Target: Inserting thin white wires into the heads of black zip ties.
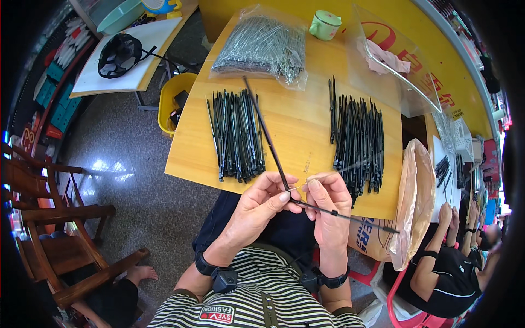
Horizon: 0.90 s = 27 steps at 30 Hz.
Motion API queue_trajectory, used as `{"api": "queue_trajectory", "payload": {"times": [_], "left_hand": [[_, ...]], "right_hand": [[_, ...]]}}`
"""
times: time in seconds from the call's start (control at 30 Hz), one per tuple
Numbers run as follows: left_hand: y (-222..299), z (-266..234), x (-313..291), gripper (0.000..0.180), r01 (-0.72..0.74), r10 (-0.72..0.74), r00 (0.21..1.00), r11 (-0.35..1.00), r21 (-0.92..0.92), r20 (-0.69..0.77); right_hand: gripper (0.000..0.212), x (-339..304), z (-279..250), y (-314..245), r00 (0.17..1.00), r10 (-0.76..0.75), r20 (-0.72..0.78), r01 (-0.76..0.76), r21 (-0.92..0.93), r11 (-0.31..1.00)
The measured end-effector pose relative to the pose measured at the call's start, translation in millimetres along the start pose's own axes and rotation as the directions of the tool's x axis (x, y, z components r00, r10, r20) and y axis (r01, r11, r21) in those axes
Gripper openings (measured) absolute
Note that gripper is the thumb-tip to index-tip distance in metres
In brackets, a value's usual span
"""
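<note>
My left hand (261, 201) is closed on a long thin black rod (266, 131) that slants up and away over the table. Between my hands, a second thin black rod (350, 216) runs from the left fingertips past the right hand, with a small dark knob along it. Whether the two are joined is hidden by my fingers. My right hand (331, 210) pinches a fine light-coloured wire-like piece (301, 186) close to the left fingertips. Beyond my hands lie two bundles of black rods, a left bundle (236, 136) and a right bundle (358, 145).
A clear bag of silver metal rods (262, 46) lies at the table's far side, near a pale green mug (325, 25). A clear panel (391, 60) stands far right, a brown paper bag (410, 202) at the right edge. Left are a yellow bin (167, 104) and wooden chair (60, 246). A co-worker (448, 273) sits right.
</note>
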<state>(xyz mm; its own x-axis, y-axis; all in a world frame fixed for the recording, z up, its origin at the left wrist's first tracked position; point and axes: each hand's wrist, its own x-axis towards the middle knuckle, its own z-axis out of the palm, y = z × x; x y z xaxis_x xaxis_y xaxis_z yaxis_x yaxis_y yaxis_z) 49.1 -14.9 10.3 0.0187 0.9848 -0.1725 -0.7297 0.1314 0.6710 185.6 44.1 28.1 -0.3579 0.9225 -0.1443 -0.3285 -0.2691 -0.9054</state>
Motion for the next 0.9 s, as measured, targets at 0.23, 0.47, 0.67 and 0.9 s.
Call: {"api": "queue_trajectory", "payload": {"times": [0.23,0.47,0.67,0.9], "left_hand": [[1,0,3,0.025,0.024,-0.026,0.996,0.999,-0.03,-0.082],[-2,4,3,0.019,-0.006,0.005,0.999,1.0,-0.015,-0.041],[-4,2,4,0.016,0.017,-0.009,0.997,0.995,0.102,-0.075],[-5,-1,4,0.015,0.05,-0.043,0.995,0.995,0.083,-0.088]], "right_hand": [[0.011,-4,6,-3,1.0,-0.004,-0.009,0.006,0.178,0.984],[0.01,0,6,-6,0.999,0.012,-0.044,-0.001,0.242,0.97],[0.019,3,3,-6,0.999,0.04,-0.015,-0.036,0.182,0.983],[0.029,9,1,-19,0.995,-0.094,-0.031,0.096,0.08,0.992]]}}
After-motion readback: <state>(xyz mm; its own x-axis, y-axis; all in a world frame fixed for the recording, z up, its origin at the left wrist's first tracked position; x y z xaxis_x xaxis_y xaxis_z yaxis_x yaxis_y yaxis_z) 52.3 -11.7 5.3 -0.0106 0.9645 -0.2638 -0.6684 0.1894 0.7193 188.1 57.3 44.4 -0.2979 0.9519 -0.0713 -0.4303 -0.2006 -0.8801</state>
